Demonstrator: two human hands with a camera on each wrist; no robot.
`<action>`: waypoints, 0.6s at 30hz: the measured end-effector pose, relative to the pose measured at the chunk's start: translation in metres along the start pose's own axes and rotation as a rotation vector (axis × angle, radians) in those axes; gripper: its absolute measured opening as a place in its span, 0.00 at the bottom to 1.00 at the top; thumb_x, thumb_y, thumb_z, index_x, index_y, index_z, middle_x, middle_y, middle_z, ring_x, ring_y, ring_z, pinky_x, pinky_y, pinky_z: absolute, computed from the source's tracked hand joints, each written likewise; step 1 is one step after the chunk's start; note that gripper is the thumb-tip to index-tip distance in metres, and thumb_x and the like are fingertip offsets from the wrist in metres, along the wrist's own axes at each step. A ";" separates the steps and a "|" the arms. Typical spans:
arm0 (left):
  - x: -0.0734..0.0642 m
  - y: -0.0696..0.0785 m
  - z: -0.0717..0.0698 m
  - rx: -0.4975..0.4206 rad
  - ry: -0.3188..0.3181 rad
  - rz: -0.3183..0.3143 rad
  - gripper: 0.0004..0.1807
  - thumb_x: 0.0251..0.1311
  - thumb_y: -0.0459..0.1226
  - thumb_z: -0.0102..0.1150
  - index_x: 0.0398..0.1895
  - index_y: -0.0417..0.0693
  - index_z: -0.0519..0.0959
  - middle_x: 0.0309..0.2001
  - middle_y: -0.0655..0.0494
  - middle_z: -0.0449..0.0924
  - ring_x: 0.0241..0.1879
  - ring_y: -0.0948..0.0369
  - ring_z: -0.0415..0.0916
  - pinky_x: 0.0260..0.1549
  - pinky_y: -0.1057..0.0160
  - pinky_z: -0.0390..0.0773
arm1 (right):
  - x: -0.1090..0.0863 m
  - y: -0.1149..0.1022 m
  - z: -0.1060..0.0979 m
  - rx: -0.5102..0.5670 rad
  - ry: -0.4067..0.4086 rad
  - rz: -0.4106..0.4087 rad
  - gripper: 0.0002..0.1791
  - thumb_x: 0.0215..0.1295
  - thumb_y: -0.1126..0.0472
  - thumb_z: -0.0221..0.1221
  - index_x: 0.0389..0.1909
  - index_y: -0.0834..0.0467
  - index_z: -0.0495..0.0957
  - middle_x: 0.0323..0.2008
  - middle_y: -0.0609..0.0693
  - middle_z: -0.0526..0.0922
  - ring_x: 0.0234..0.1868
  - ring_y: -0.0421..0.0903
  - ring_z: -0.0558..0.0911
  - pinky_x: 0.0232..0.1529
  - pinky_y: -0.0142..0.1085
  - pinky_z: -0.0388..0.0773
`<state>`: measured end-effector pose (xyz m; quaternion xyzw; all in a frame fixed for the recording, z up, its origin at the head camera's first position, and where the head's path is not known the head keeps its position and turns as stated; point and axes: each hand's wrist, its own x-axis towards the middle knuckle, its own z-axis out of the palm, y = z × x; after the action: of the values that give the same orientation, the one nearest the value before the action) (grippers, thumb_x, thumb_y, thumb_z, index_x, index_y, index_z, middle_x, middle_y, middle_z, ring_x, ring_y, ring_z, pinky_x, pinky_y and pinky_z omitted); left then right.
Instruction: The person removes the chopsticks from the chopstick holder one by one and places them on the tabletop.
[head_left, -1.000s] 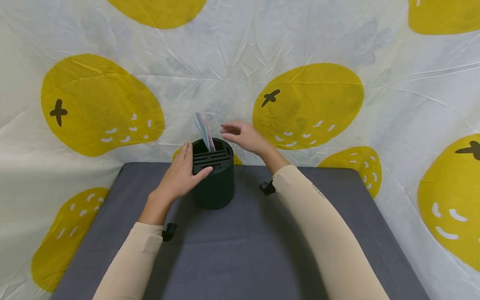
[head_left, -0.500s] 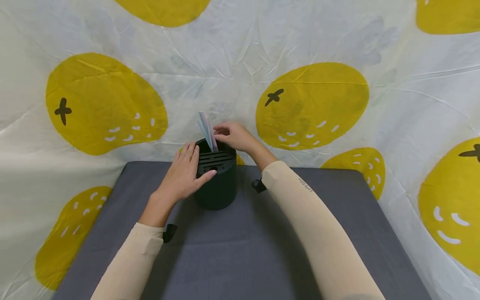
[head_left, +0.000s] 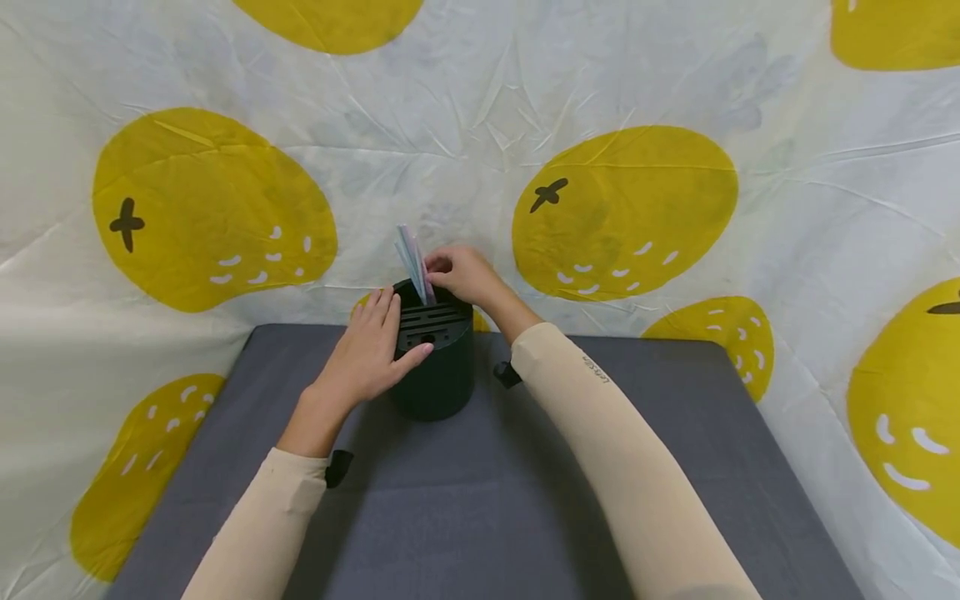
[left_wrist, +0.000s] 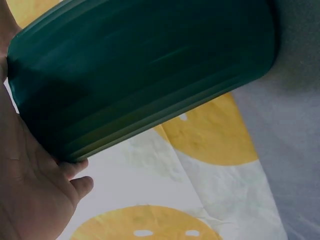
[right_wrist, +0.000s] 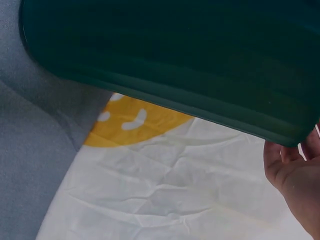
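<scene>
Holder: the dark green round slotted plastic holder (head_left: pixel 435 358) stands between both hands on the grey surface (head_left: pixel 480 500).
Left hand (head_left: pixel 367 354): fingers straight, laid against its left side.
Right hand (head_left: pixel 461 273): at its far rim, pinching the pale flat sticks (head_left: pixel 412 262) standing in it.

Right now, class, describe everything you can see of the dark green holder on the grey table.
The dark green holder is a round, upright pot with a ribbed, plastic-looking wall. Its top has a slotted insert in front with a small round hole, and an open well behind. A few pale straws stand tilted in that well. It sits near the back edge of the grey table. The left hand rests flat against its side, thumb over the rim; the right hand pinches the straws at the rim.
</scene>
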<state>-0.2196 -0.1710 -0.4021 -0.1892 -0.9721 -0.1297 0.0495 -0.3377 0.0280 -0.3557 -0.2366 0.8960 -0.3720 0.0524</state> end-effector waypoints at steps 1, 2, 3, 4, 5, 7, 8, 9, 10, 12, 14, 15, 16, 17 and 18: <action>0.000 0.000 0.000 0.000 0.004 0.003 0.57 0.71 0.72 0.35 0.83 0.35 0.44 0.84 0.38 0.38 0.83 0.42 0.35 0.79 0.38 0.42 | 0.000 0.000 0.001 0.000 0.003 0.004 0.14 0.75 0.57 0.61 0.57 0.56 0.84 0.52 0.52 0.87 0.54 0.49 0.84 0.60 0.44 0.80; 0.000 0.000 0.000 -0.003 0.007 0.006 0.57 0.71 0.72 0.35 0.83 0.35 0.44 0.84 0.37 0.38 0.83 0.42 0.35 0.80 0.38 0.42 | 0.000 0.000 0.002 0.005 0.006 0.009 0.13 0.75 0.57 0.61 0.56 0.56 0.84 0.51 0.52 0.87 0.53 0.49 0.84 0.59 0.44 0.80; 0.000 0.000 0.000 -0.003 0.010 0.010 0.57 0.71 0.71 0.36 0.83 0.34 0.44 0.84 0.37 0.39 0.83 0.42 0.35 0.79 0.37 0.42 | 0.001 0.000 0.003 0.008 0.008 0.013 0.12 0.75 0.57 0.61 0.54 0.56 0.84 0.50 0.52 0.87 0.53 0.49 0.83 0.59 0.44 0.80; 0.000 0.000 0.000 -0.003 0.014 0.013 0.57 0.72 0.71 0.36 0.83 0.34 0.45 0.84 0.37 0.39 0.83 0.41 0.36 0.80 0.37 0.42 | 0.001 0.000 0.003 0.007 0.011 0.015 0.12 0.75 0.57 0.61 0.53 0.56 0.84 0.49 0.51 0.87 0.52 0.48 0.83 0.58 0.44 0.80; 0.000 0.001 0.000 -0.005 0.017 0.015 0.56 0.72 0.71 0.36 0.83 0.34 0.45 0.84 0.37 0.39 0.83 0.41 0.37 0.80 0.38 0.42 | 0.001 0.000 0.003 0.008 0.013 0.016 0.11 0.75 0.57 0.61 0.52 0.56 0.84 0.49 0.51 0.87 0.51 0.48 0.83 0.58 0.44 0.80; 0.001 0.001 0.000 -0.005 0.019 0.014 0.57 0.71 0.71 0.36 0.83 0.34 0.45 0.84 0.38 0.39 0.83 0.42 0.37 0.80 0.38 0.43 | 0.001 0.000 0.002 0.007 0.015 0.016 0.10 0.76 0.57 0.61 0.51 0.56 0.85 0.48 0.51 0.87 0.51 0.48 0.83 0.58 0.44 0.80; 0.001 0.001 0.000 -0.005 0.018 0.014 0.56 0.72 0.71 0.36 0.83 0.34 0.45 0.84 0.38 0.40 0.83 0.42 0.37 0.80 0.38 0.43 | 0.001 0.000 0.002 0.008 0.017 0.013 0.10 0.75 0.58 0.61 0.50 0.56 0.85 0.48 0.52 0.87 0.51 0.48 0.83 0.58 0.44 0.81; 0.001 0.001 0.001 -0.004 0.015 0.012 0.56 0.71 0.71 0.36 0.83 0.34 0.45 0.84 0.38 0.39 0.83 0.41 0.37 0.80 0.38 0.43 | 0.001 0.000 0.001 0.007 0.020 0.010 0.10 0.75 0.57 0.61 0.50 0.56 0.85 0.48 0.52 0.87 0.50 0.48 0.83 0.57 0.43 0.81; 0.002 0.001 0.001 -0.005 0.012 0.009 0.57 0.71 0.72 0.36 0.83 0.34 0.45 0.84 0.38 0.39 0.83 0.41 0.37 0.80 0.38 0.43 | 0.001 0.000 0.001 0.009 0.024 0.005 0.10 0.75 0.57 0.61 0.50 0.56 0.85 0.48 0.52 0.87 0.50 0.48 0.83 0.57 0.43 0.81; 0.002 0.001 0.001 -0.009 0.008 0.006 0.57 0.71 0.72 0.36 0.83 0.35 0.44 0.84 0.38 0.39 0.83 0.41 0.37 0.80 0.38 0.43 | 0.000 0.000 0.000 0.015 0.033 -0.004 0.10 0.75 0.57 0.62 0.50 0.56 0.85 0.47 0.52 0.87 0.50 0.48 0.83 0.57 0.43 0.81; 0.002 0.000 0.002 -0.016 0.007 0.001 0.57 0.71 0.72 0.35 0.83 0.35 0.44 0.84 0.38 0.39 0.83 0.42 0.37 0.80 0.39 0.42 | 0.000 -0.001 -0.001 0.026 0.043 -0.016 0.10 0.75 0.57 0.62 0.49 0.57 0.85 0.47 0.52 0.87 0.49 0.48 0.83 0.56 0.43 0.81; 0.002 0.000 0.002 -0.018 0.008 -0.002 0.57 0.71 0.72 0.35 0.83 0.35 0.44 0.84 0.38 0.39 0.83 0.42 0.37 0.80 0.39 0.42 | -0.001 -0.001 -0.001 0.030 0.047 -0.022 0.09 0.75 0.57 0.62 0.49 0.56 0.84 0.46 0.52 0.86 0.49 0.48 0.83 0.55 0.43 0.81; 0.002 -0.001 0.001 -0.022 0.010 -0.004 0.57 0.71 0.72 0.35 0.83 0.36 0.44 0.84 0.38 0.39 0.83 0.42 0.37 0.80 0.39 0.42 | -0.001 -0.002 -0.002 0.037 0.049 -0.029 0.09 0.75 0.57 0.62 0.49 0.56 0.84 0.46 0.52 0.86 0.48 0.48 0.83 0.55 0.43 0.81; 0.002 -0.001 0.001 -0.023 0.011 -0.006 0.57 0.71 0.72 0.35 0.83 0.36 0.44 0.84 0.38 0.39 0.83 0.42 0.36 0.80 0.39 0.43 | -0.001 -0.002 -0.003 0.040 0.051 -0.036 0.09 0.75 0.57 0.62 0.48 0.56 0.84 0.46 0.52 0.86 0.48 0.48 0.83 0.54 0.42 0.81; 0.002 -0.001 0.001 -0.024 0.011 -0.008 0.57 0.71 0.73 0.35 0.83 0.36 0.44 0.84 0.38 0.39 0.83 0.43 0.36 0.80 0.39 0.43 | -0.002 -0.003 -0.004 0.042 0.055 -0.042 0.08 0.76 0.57 0.61 0.48 0.56 0.84 0.46 0.52 0.86 0.48 0.48 0.83 0.54 0.42 0.81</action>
<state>-0.2215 -0.1712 -0.4033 -0.1852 -0.9709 -0.1425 0.0520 -0.3364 0.0297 -0.3509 -0.2437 0.8839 -0.3983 0.0248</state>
